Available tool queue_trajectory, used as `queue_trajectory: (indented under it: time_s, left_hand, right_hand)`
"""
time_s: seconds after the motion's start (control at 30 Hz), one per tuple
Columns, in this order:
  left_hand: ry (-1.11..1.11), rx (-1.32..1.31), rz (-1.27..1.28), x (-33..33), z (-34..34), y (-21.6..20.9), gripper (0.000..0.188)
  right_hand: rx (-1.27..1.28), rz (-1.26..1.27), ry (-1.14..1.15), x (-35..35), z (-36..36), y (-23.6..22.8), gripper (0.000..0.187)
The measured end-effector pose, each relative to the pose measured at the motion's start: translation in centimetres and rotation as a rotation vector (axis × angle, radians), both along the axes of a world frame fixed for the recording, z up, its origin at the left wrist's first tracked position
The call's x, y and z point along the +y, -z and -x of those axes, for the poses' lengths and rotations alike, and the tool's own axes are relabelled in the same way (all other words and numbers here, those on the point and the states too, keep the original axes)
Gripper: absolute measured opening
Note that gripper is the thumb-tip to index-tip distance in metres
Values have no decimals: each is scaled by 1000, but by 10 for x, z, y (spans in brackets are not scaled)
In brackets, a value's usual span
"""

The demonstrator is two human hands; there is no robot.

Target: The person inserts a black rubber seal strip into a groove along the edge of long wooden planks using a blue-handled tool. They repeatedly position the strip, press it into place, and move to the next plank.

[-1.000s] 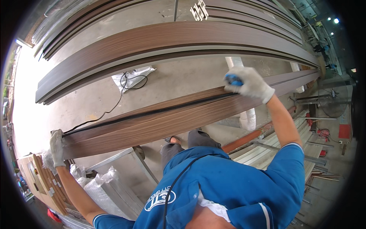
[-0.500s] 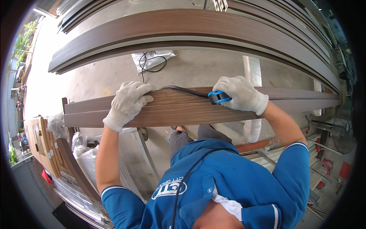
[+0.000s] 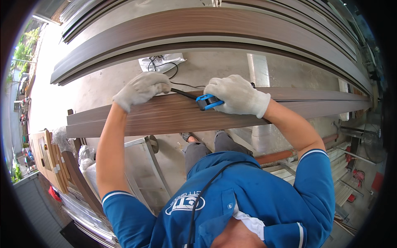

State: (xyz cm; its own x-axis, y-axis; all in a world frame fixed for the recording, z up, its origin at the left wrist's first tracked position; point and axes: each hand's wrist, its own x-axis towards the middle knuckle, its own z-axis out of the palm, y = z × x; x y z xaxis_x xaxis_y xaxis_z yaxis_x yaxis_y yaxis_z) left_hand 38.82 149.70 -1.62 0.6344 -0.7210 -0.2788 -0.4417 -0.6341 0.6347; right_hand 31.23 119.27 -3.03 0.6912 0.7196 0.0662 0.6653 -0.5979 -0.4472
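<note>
My gloved left hand (image 3: 142, 90) is closed at the far edge of a long brown wood-grain board (image 3: 161, 120), pinching the end of a flexible black strip (image 3: 182, 94). The strip spans the short gap to my right hand. My gloved right hand (image 3: 237, 96) grips a blue-and-black hand tool (image 3: 209, 101), whose exact kind I cannot make out. Tool and strip meet just above the board. Beyond my right hand, a dark line runs along the board's lengthwise groove. The glove hides part of the tool.
Across the gap lies a stack of long brown profiles (image 3: 198, 25). On the floor between are a white bag (image 3: 161, 62) with a thin black cord and a wrapped roll (image 3: 258, 70). A metal frame (image 3: 151, 161) stands near my legs; cardboard-coloured panels (image 3: 47, 159) lean at left.
My right hand and the tool have moved left toward my left hand, shortening the strip between them. My left hand has shifted slightly farther away from my body.
</note>
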Motion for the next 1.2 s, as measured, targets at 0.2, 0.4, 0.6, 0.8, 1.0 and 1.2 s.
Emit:
queue_trajectory:
  time_s: [0.2, 0.4, 0.6, 0.8, 1.0, 1.2]
  left_hand:
    - [-301, 192, 165, 24, 48, -43, 26]
    - [-627, 197, 93, 63, 77, -38, 31]
    - [-555, -503, -10, 58, 102, 3, 21]
    - [-742, -652, -78, 30, 114, 23, 15]
    - [-807, -726, -65, 19, 116, 39, 14]
    - [-814, -703, -39, 13, 116, 35, 14]
  right_hand:
    - [160, 35, 117, -41, -14, -35, 38]
    - [300, 215, 339, -121, -3, -63, 38]
    - [245, 219, 254, -161, 10, -54, 43]
    - [37, 145, 216, -206, 24, -52, 35]
    - [42, 146, 127, -223, 32, -44, 34]
    - [55, 131, 9, -194, 14, -34, 30]
